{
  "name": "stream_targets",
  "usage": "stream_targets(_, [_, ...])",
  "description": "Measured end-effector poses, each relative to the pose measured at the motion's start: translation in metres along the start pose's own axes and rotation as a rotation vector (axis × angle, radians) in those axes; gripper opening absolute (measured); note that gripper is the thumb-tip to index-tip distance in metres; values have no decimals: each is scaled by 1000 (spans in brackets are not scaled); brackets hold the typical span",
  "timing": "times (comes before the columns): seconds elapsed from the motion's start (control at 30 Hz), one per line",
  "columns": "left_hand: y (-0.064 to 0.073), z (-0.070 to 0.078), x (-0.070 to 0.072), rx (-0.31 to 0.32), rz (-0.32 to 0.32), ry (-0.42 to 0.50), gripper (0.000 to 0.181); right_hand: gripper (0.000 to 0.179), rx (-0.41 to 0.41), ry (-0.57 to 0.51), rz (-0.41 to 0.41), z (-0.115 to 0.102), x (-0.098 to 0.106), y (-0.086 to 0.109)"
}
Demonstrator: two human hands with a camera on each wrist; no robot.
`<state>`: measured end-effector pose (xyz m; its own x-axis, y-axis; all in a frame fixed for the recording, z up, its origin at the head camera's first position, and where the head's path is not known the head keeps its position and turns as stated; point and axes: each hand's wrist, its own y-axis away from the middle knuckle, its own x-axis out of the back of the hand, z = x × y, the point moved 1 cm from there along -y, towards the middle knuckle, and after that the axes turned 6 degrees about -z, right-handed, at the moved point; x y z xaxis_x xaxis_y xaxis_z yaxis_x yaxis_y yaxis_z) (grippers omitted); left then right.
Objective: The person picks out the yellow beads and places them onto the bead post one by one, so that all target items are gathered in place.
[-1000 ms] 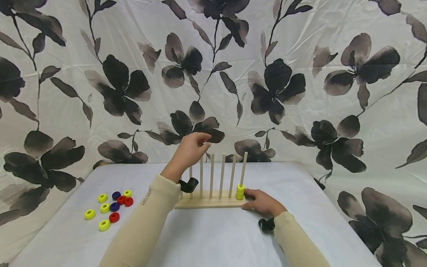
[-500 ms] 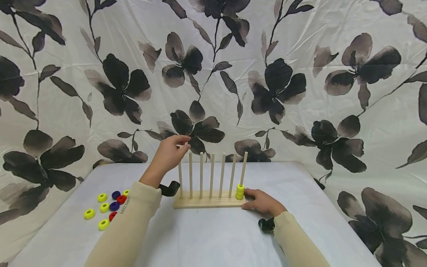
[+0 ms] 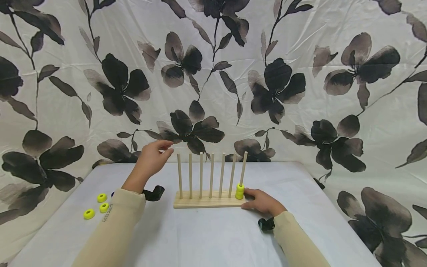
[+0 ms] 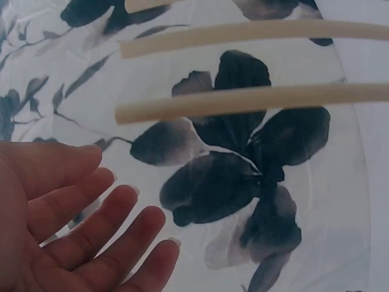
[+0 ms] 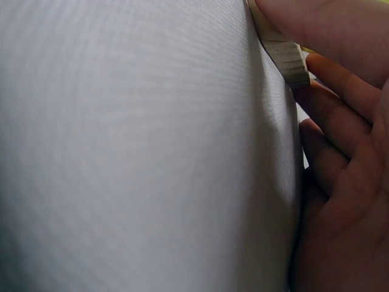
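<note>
A wooden peg rack (image 3: 208, 202) stands on the table, its upright pegs in a row. A short stack of yellow rings (image 3: 239, 191) sits on the rightmost peg. My right hand (image 3: 261, 202) grips the right end of the rack's base, thumb in front and fingers behind; the right wrist view shows the base end (image 5: 292, 64) between them. Left of the rack, my left hand (image 3: 151, 157) is raised near peg-top height. Its fingers (image 4: 100, 231) are relaxed and hold nothing, close to the pegs (image 4: 243, 100) in the left wrist view.
Loose yellow rings (image 3: 89, 214) lie on the left of the white-covered table (image 3: 213, 241). A sliver of a blue ring (image 3: 112, 194) shows beside the left sleeve (image 3: 110, 226), which covers part of that area. A floral cloth (image 3: 213, 74) hangs behind.
My left hand has moved left and slightly down, from above the pegs to beside the rack. Its sleeve now covers several of the loose rings. My right hand has stayed in place.
</note>
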<state>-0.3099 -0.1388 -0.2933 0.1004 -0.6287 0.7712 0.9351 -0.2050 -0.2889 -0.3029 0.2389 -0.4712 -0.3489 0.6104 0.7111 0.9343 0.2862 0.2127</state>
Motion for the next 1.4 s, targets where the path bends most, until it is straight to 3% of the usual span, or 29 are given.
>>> stream_targets(0.4, [10, -33, 13, 10, -30, -61, 41, 78, -3, 1, 3, 1, 0, -1])
stream_targets(0.67, [18, -54, 20, 92, -96, -63, 44, 78, -9, -1, -4, 0, -1, -3])
stream_targets(1.07, [26, -89, 25, 135, -170, -70, 51, 78, -14, -9, -1, 0, -2, -3])
stream_targets(1.4, [34, -115, 23, 226, -161, -148, 52, 79, -18, 9, -6, -1, 1, -1])
